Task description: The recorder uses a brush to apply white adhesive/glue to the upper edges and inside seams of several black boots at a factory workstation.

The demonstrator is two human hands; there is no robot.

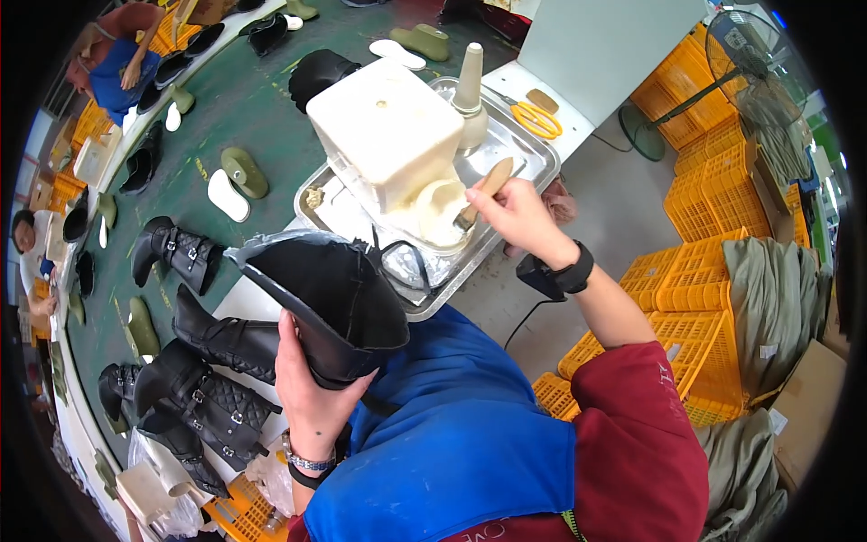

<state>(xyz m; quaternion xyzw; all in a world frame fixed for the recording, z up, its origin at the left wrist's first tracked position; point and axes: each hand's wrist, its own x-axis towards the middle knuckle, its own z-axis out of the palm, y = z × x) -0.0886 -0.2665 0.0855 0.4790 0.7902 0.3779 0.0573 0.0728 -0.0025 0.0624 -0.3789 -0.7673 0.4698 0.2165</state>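
Orange crates [713, 194] are standing well to the right of the metal tray [533, 155], a black fan [750, 68] is rising beyond them, and a green work surface [289, 135] is stretching away to the tray's left, carrying pale insoles [228, 196], while buckled boots [215, 406] are lying nearer you

From the head view, your left hand [312, 393] is clamping round the shaft of a black boot [321, 298], which is tilting at the tray's near left side with its mouth gaping upward; clear film [271, 239] is showing along its edge. Your right hand [519, 212] is pinching a wooden-handled brush [495, 176] between thumb and fingers, its bristles resting in a round cup [423, 200] of pale paste [442, 194]. That cup is sitting on the tray, beside a white block-shaped container [379, 117]; a cone-topped bottle [470, 86] is standing at the tray's far side, and yellow-handled scissors [539, 120] are lying just past it

For good brushwork, you are probably wanting only the bristle ends loaded, with surplus being wiped off against the cup's rim, since a heavy load is risking drips on the leather. Steady support from your left hand is likely helping too, provided your fingers aren't squeezing that mouth narrower
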